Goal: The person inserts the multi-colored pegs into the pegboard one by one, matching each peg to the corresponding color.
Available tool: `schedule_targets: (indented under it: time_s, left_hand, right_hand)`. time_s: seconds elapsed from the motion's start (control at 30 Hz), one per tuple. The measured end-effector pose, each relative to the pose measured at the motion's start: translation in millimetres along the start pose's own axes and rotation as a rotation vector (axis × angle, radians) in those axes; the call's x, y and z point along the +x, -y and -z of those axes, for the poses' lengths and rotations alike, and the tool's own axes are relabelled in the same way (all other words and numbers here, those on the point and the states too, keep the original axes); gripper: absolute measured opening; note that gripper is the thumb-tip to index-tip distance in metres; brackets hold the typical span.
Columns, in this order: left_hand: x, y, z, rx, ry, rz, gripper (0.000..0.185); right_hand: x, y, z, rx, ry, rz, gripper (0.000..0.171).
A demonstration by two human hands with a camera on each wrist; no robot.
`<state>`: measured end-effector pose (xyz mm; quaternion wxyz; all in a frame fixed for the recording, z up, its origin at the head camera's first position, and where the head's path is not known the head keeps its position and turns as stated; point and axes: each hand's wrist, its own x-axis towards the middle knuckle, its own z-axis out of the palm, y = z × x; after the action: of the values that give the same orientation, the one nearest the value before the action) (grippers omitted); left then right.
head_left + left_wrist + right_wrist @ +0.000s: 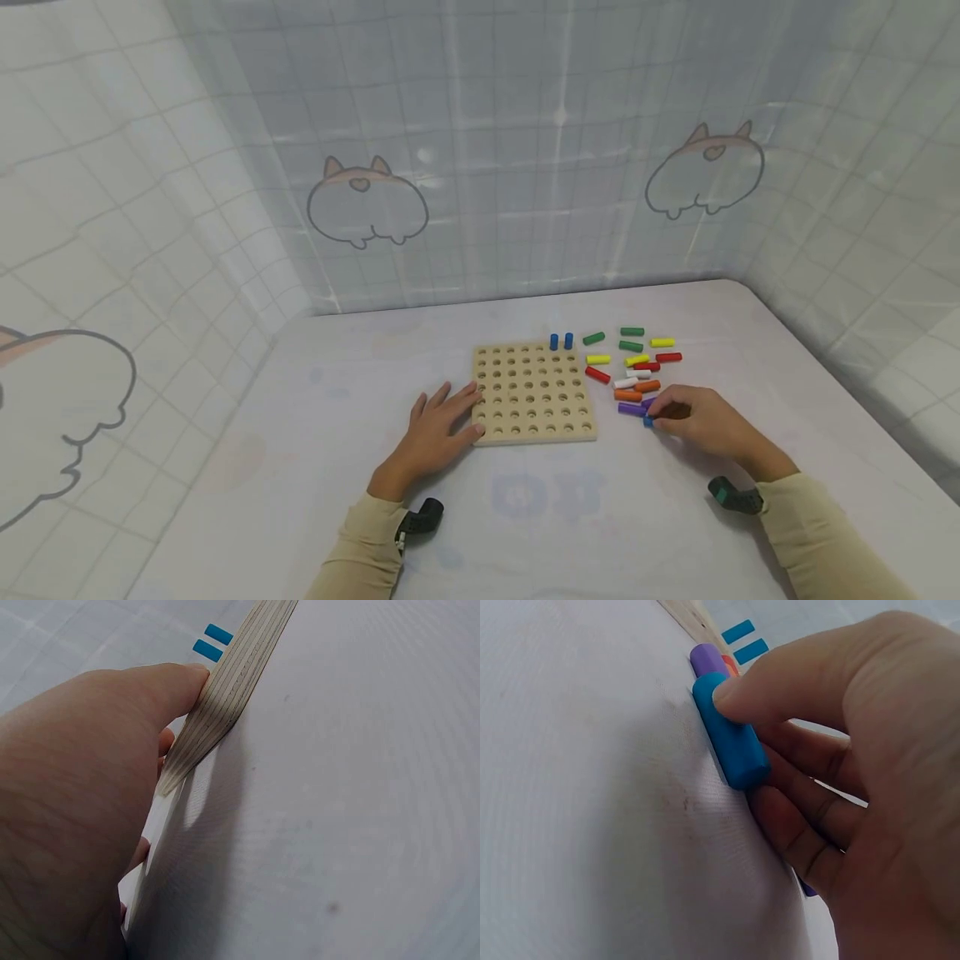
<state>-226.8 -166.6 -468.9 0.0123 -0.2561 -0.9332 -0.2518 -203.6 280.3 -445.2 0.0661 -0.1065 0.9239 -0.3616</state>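
The right hand pinches a blue peg lying on the bench by the purple peg. The left hand rests flat, fingers spread, touching the wooden peg board

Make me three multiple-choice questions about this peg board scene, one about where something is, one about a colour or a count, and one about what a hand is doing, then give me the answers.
1. Where do the loose pegs lie?
A. right of the board
B. left of the board
C. on top of the board

2. How many blue pegs stand at the board's far edge?
A. none
B. two
C. five

3. What is the right hand doing?
A. lying flat on the board
B. hanging in the air
C. pinching a blue peg

Answers:
1. A, the head view shows the pegs scattered on the table to the right of the board.
2. B, two standing blue pegs show there.
3. C, the right hand has its grip on a blue peg on the table, while the left hand touches the board's left edge.
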Motion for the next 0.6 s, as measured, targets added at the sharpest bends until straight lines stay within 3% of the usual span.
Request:
schedule_targets:
  time_s: [0.33, 0.6]
  left_hand:
    - [0.1, -0.9, 0.8, 0.013, -0.003, 0.001, 0.063]
    - [0.0, -0.6, 0.9, 0.006, -0.002, 0.001, 0.063]
  right_hand:
    - [-0.5, -0.5, 0.3, -0.034, -0.009, -0.002, 0.01]
    - [-2.2, -6.9, 7.4, 0.079, -0.035, 0.01, 0.015]
